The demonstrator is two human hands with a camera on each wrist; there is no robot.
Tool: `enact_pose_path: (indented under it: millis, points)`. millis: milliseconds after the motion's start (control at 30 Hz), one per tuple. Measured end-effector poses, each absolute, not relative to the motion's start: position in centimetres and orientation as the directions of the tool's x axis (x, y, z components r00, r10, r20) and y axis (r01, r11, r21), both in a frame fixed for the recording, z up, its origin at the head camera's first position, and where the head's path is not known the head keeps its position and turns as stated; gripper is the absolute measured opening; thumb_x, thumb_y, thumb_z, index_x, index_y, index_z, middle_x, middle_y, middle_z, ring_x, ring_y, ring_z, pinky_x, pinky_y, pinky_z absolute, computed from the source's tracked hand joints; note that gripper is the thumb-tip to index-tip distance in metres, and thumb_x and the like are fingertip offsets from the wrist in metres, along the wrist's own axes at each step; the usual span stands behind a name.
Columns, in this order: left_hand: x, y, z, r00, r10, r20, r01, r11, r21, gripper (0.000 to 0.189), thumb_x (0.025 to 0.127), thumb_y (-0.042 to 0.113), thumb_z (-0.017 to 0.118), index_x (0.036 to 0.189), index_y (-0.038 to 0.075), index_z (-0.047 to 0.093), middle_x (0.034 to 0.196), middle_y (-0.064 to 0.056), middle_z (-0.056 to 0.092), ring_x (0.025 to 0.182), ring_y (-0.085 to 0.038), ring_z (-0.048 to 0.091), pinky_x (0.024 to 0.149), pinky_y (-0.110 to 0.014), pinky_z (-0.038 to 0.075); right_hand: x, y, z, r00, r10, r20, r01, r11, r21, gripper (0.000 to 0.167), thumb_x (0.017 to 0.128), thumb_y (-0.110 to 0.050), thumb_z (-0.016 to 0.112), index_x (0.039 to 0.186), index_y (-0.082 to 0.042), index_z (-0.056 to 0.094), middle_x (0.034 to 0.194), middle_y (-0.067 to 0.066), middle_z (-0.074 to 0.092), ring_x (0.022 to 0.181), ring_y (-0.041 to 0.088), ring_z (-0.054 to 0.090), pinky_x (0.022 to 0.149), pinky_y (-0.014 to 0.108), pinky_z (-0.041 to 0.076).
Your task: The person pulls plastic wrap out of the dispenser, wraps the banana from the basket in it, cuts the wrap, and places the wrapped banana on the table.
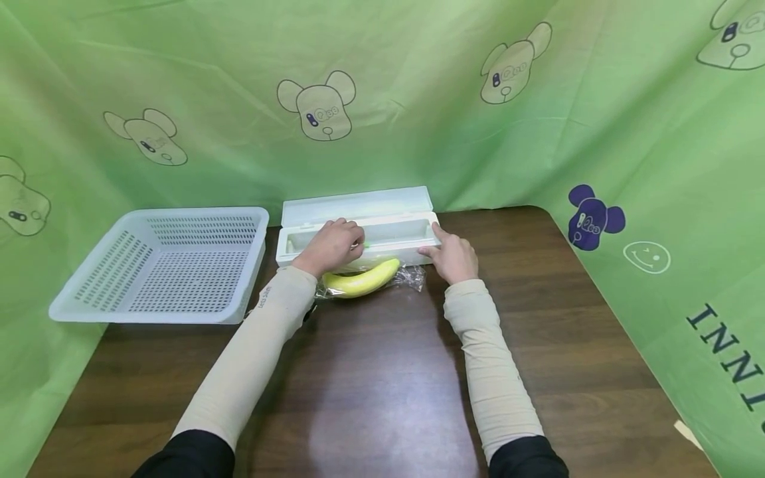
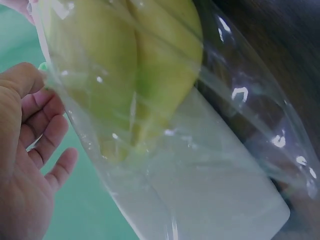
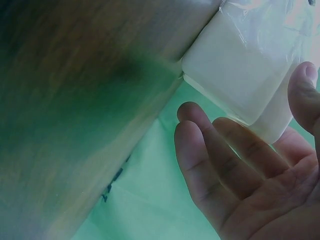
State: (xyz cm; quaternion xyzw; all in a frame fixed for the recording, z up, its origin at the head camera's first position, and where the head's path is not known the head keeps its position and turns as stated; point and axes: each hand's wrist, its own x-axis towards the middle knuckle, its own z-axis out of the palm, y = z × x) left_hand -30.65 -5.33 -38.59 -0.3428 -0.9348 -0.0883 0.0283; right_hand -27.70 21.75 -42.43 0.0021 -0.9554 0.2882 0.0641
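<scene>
A long white lidded box (image 1: 409, 256) stands near the back of the table, its lid (image 1: 355, 206) raised against the curtain. My left hand (image 1: 331, 247) is over its left half, where the thumb and forefinger pinch a small green piece (image 2: 43, 66); most of that piece is hidden. The right hand (image 1: 455, 257) holds the box's right end, thumb at the front and forefinger over the end. Its other fingers hang loose in the right wrist view. Just in front of the box lie yellow bananas (image 1: 366, 281) inside a clear plastic bag (image 1: 412, 277).
To the left is a white perforated plastic basket (image 1: 185, 282), close beside the box. A green printed curtain (image 1: 406, 133) rises behind the brown wooden table (image 1: 370, 392). A small pale strip (image 1: 687, 434) shows at the table's right edge.
</scene>
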Motion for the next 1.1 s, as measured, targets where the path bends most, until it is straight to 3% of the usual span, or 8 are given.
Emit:
enact_pose_path:
  millis: [1100]
  points:
    - [-29.8, -9.9, -38.0, -0.763, 0.636, 0.113, 0.643, 0.765, 0.037, 0.016, 0.098, 0.009, 0.051, 0.088, 0.012, 0.063, 0.092, -0.003, 0.063, 0.089, -0.025, 0.055, 0.081, -0.043, 0.044, -27.9, 21.7, -42.5, -0.992, 0.031, 0.12, -0.037, 0.849, -0.528, 0.073, 0.093, -0.04, 0.073, 0.153, -0.011, 0.043, 0.138, 0.032, 0.05, 0.114, 0.056, 0.055, 0.093, 0.061, 0.045]
